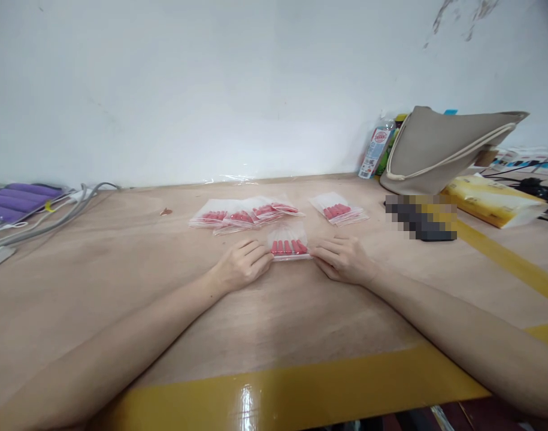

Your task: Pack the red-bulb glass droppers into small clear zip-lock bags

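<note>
A small clear zip bag (pixel 286 234) lies flat at the middle of the table, its zip edge toward me. Inside it several red tube-like pieces (pixel 287 247) sit side by side in a row. My left hand (pixel 245 263) pinches the bag's near left corner. At the near right corner, my right hand (pixel 341 258) has its fingers closed on the same edge. Just beyond is an overlapping row of similar bags (pixel 242 216) with red pieces in them. More such bags (pixel 338 209) are stacked to the right of that row.
A dark phone-like item (pixel 420 220), partly pixelated, lies to the right, near a yellow tissue pack (pixel 493 200), a grey bag (pixel 439 149) and a bottle (pixel 376 148). Purple padded items (pixel 22 202) and grey cables (pixel 82 194) are at left. Yellow tape (pixel 296 386) lines the near edge.
</note>
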A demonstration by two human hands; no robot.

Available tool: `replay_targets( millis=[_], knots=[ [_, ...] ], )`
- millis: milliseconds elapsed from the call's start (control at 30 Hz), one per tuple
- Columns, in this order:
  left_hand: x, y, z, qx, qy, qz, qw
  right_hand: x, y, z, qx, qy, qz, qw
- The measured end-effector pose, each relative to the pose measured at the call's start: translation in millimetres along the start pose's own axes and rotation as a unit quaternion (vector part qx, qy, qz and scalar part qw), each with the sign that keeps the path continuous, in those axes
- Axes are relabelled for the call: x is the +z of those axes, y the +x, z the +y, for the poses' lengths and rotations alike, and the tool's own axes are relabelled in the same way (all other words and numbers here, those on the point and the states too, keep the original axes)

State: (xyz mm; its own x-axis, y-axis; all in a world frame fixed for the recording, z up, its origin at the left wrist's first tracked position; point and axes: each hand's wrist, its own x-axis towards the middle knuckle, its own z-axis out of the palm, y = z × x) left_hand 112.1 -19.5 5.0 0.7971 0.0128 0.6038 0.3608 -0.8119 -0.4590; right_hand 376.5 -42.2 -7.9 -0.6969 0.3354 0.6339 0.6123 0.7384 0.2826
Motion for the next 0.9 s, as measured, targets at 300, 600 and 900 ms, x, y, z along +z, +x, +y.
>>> replay_targets(
  millis=[300,600,900],
  knots=[
    [-3.6,-3,2,-0.032,0.026,-0.003,0.999,0,-2,3,0.000,0.006,0.020,1.000],
    [6.6,1,2,-0.069,-0.125,0.018,0.990,3,-4,7,0.031,0.075,-0.019,0.997],
    [56.4,50,-34,-0.288,0.036,-0.149,0.945,-31,-21,72,0.197,0.077,0.062,0.976]
  ],
)
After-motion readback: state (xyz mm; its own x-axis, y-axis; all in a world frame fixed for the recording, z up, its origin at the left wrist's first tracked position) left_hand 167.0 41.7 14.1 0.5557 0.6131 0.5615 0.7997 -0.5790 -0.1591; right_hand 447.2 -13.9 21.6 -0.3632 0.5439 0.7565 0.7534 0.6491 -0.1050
